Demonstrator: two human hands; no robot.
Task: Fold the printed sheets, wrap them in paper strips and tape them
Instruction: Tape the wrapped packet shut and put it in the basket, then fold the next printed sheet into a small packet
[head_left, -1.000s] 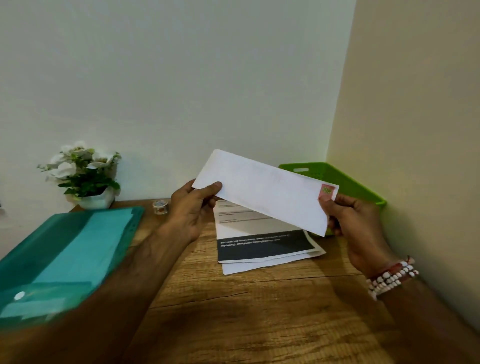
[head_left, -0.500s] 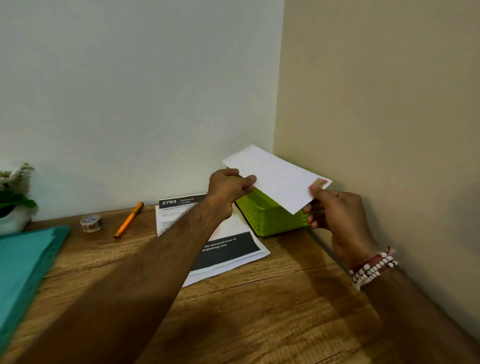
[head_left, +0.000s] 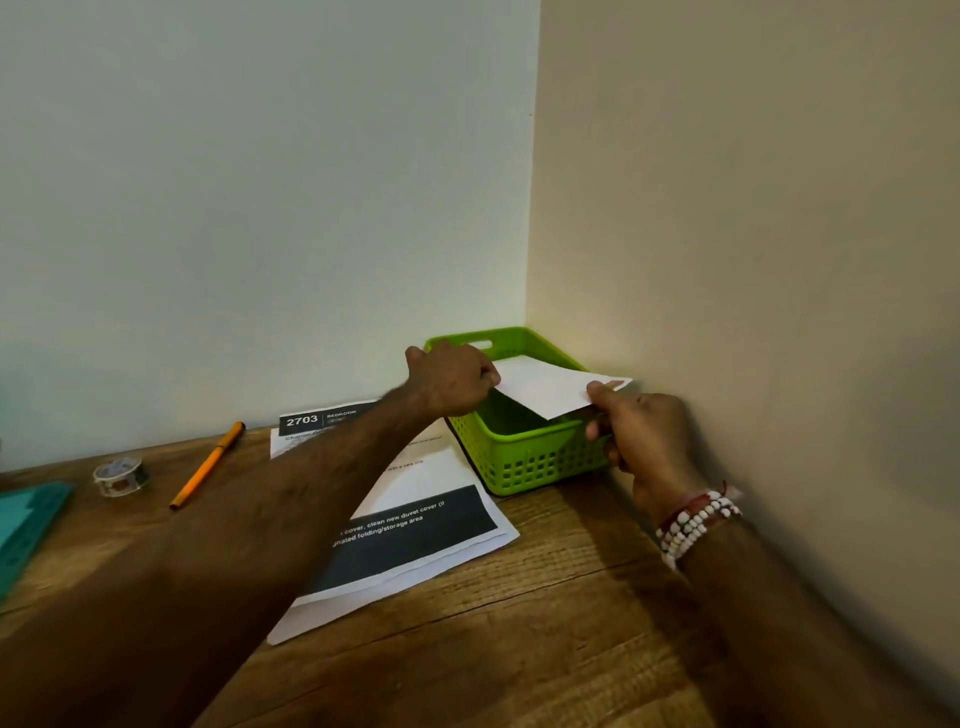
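We look down at a wooden desk (head_left: 519, 649) set in the corner of two pale walls. Both of our bare hands hold one folded white packet (head_left: 545, 387) flat over the open top of a green plastic basket (head_left: 530, 462) that sits in the corner. Our left hand (head_left: 452, 376) pinches the packet's left end, fingers curled over its edge. Our right hand (head_left: 641, 434), with red and white bead bracelets (head_left: 693, 522) on the wrist, grips the right end, thumb on top. A small reddish patch shows at that right corner beside the thumb; it may be tape, though we cannot be sure at this size.

Left of the basket, a stack of printed sheets (head_left: 415, 525) lies flat on the desk, partly under our left forearm. The top sheet carries a dark header reading 2703 and a black band with white text. Farther left lie an orange pen (head_left: 208, 465) and a small roll of tape (head_left: 120, 475), well apart from the sheets. A teal folder (head_left: 26, 525) touches the picture's left edge.
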